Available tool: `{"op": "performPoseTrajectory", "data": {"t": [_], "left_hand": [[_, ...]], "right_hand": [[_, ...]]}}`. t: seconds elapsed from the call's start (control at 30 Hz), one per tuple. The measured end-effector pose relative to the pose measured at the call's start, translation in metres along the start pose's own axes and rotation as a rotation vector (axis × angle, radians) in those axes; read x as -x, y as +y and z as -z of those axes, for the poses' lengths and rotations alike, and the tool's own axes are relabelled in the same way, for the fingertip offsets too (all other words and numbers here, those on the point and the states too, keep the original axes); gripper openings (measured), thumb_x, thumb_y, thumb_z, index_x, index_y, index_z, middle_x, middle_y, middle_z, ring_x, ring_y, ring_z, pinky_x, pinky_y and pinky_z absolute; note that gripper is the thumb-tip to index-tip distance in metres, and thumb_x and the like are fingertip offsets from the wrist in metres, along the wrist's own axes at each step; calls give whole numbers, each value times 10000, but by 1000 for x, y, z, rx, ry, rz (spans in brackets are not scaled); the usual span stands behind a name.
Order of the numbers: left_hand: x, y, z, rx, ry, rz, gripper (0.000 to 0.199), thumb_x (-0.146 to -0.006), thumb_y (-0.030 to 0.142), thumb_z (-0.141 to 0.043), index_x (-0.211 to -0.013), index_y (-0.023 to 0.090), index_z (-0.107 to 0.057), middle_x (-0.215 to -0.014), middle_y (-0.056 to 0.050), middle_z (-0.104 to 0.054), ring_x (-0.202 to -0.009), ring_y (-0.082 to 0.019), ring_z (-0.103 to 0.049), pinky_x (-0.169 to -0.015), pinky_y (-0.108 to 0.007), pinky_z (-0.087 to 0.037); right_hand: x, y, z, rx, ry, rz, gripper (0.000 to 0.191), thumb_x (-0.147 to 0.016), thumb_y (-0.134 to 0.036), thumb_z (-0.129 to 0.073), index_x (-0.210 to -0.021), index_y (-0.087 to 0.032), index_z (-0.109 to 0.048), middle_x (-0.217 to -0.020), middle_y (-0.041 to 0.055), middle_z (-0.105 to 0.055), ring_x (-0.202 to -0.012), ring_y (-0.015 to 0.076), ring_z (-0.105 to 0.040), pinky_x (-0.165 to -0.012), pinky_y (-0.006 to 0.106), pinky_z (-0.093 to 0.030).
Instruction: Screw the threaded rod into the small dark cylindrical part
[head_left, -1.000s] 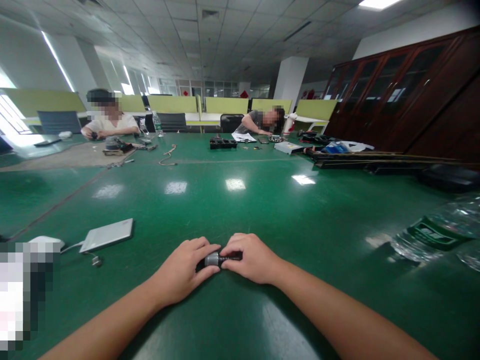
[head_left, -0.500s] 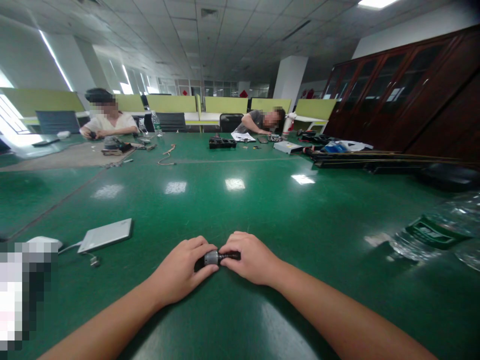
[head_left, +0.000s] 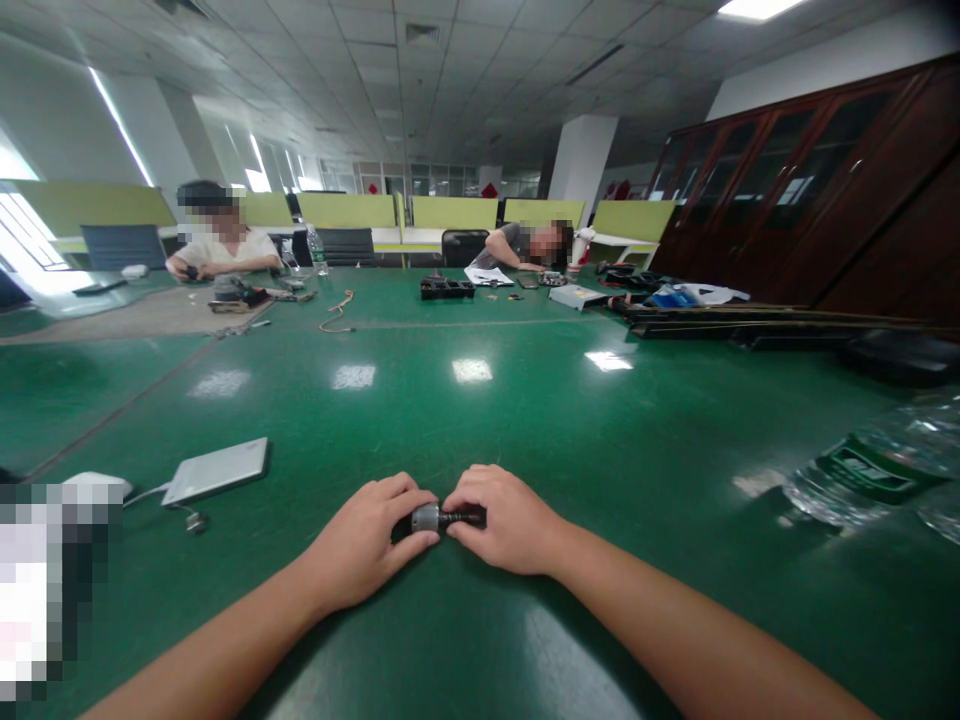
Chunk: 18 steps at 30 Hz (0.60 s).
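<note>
Low over the green table, both hands meet at one small part, a silver metal cylinder with a dark ribbed shaft. My left hand is closed around the cylinder, thumb on the near side and fingers on the far side. Pointing right, the dark shaft is pinched between the thumb and fingers of my right hand. The part lies level, and its left end is hidden in my left palm. Whether it rests on the tabletop I cannot tell.
To the left lie a white flat box with a cable and a white rounded object. Clear bottles with a green label are on the right. A black tray and two people are across the table.
The whole view has shifted very slightly, with everything a few pixels further right. Both hands keep the same grip on the metal part.
</note>
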<state>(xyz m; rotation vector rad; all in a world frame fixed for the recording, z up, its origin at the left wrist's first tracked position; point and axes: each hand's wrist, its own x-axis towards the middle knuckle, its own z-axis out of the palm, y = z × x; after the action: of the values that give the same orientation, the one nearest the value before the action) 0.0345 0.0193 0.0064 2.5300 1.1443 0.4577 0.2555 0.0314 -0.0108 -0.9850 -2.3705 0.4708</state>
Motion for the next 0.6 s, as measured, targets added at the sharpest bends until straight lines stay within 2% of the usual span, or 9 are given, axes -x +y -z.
{"op": "performPoseTrajectory", "data": {"t": [0.6], "left_hand": [[2, -2, 0, -1, 4, -20, 251, -916, 323, -621, -1153, 240, -642, -1027, -47, -629, -946, -230, -602, -847, -357, -479]], "right_hand": [[2, 2, 5, -1, -15, 34, 159, -729, -137, -648, -872, -189, -694, -772, 12, -657, -770, 170, -568, -753, 300, -411]]}}
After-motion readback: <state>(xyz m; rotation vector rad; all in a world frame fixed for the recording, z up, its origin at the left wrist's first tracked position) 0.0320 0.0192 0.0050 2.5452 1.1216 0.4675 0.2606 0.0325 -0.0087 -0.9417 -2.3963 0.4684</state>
